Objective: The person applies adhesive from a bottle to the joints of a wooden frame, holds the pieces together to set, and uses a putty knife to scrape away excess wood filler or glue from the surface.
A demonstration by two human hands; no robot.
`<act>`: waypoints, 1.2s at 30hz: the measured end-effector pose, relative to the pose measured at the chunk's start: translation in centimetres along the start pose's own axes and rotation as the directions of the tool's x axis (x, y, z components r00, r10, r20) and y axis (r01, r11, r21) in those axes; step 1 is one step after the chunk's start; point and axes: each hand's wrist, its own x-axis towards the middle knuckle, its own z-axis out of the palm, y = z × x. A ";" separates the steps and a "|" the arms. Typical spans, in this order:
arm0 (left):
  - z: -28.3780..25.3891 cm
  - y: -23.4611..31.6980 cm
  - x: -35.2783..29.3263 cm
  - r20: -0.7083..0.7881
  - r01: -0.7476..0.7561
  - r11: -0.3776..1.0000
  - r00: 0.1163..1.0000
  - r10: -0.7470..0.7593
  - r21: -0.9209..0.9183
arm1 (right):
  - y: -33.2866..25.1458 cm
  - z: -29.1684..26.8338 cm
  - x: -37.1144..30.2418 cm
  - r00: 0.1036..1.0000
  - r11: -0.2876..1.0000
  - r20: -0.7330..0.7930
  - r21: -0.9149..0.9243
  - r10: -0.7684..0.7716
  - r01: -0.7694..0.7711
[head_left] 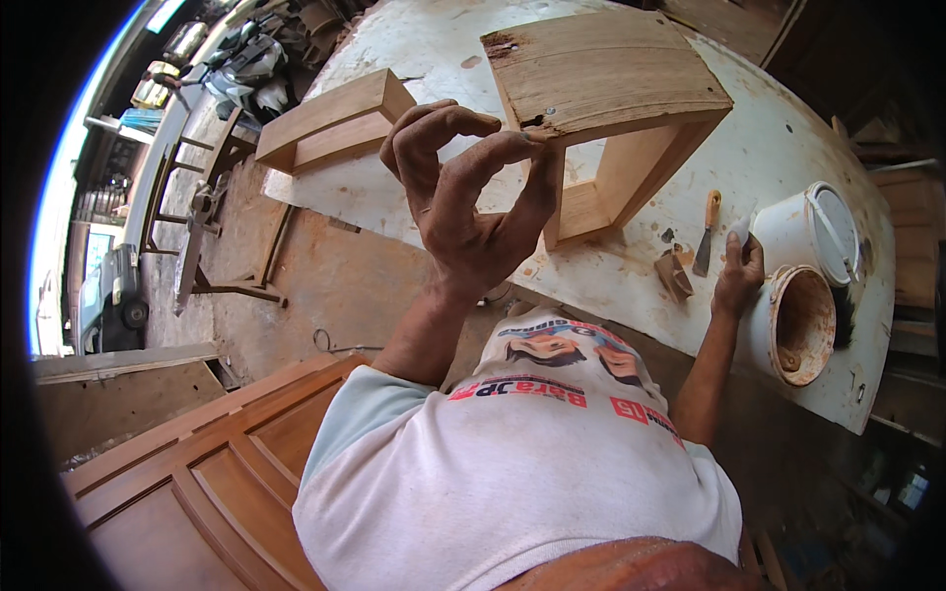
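My left hand (471,192) is raised at the near left corner of a pale wooden box frame (616,74), which stands on the white tabletop (424,202). Its index finger and thumb come together on that corner, beside a dark, rotted hole in the top board; the other fingers curl. Low at the right, my right hand (739,276) is closed around a small whitish, flat piece (739,227) whose kind I cannot make out. Just left of that hand lie a putty knife (707,232) with a wooden handle and a brown folded scrap (674,276).
Another wooden frame (340,118) lies at the table's left edge. On the right are a lidded white bucket (810,231) and an open, stained bucket (796,325) on its side, with dark bristles by them. Panelled wooden doors (212,463) stand at the lower left.
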 end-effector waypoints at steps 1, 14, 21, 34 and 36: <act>0.1 0.1 0.0 -0.012 0.015 1.000 1.000 -0.015 0.007 | 0.6 0.1 0.1 1.000 0.998 -0.014 -0.065 -0.004 0.003; 1.5 0.6 -0.4 -0.055 0.018 1.000 0.998 -0.018 0.012 | 4.8 1.4 0.6 1.000 0.976 0.014 -0.215 -0.014 0.017; 1.8 0.5 -0.5 -0.076 0.005 1.000 0.997 -0.005 -0.002 | 0.2 2.7 0.1 0.995 0.995 0.033 -0.038 -0.095 0.096; 1.7 0.1 -0.7 -0.031 0.001 0.998 1.000 -0.003 -0.066 | -10.8 2.7 -0.7 0.958 0.948 0.132 0.231 -0.256 0.221; 1.7 -0.1 -0.6 -0.036 -0.013 0.998 0.999 0.011 -0.061 | -12.5 2.5 -0.9 0.958 0.938 0.107 0.260 -0.265 0.230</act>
